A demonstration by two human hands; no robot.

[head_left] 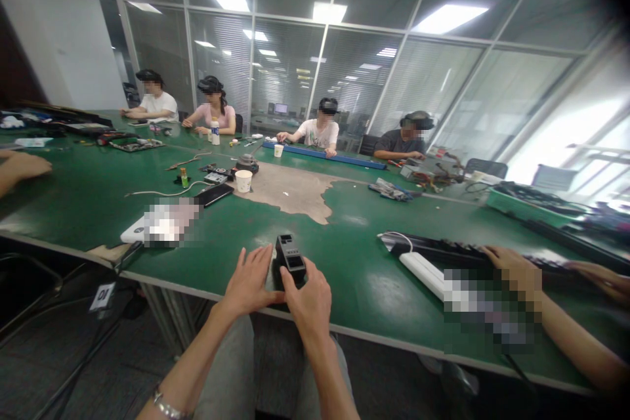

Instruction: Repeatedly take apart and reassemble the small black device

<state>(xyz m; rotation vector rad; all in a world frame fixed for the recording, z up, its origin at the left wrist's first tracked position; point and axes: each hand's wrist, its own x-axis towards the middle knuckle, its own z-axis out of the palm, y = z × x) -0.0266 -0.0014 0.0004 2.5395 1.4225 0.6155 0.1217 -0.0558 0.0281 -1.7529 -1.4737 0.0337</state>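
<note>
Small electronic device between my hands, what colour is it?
The small electronic device is black and grey, best seen in the head view.

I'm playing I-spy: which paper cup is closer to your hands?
The paper cup at the left edge of the brown patch; the other cup stands farther off, beside the long blue bar.

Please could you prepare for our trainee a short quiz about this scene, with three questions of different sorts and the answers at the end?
1. True or false: the wearer's right hand is at the paper cup.

2. Choose one. The metal bracelet is worn on:
A) the right wrist
B) the left wrist

3. Fill in the missing word: the bare tabletop in front of the wearer is ______ in colour.

Key:
1. False; it is at the black device.
2. B
3. green
</note>
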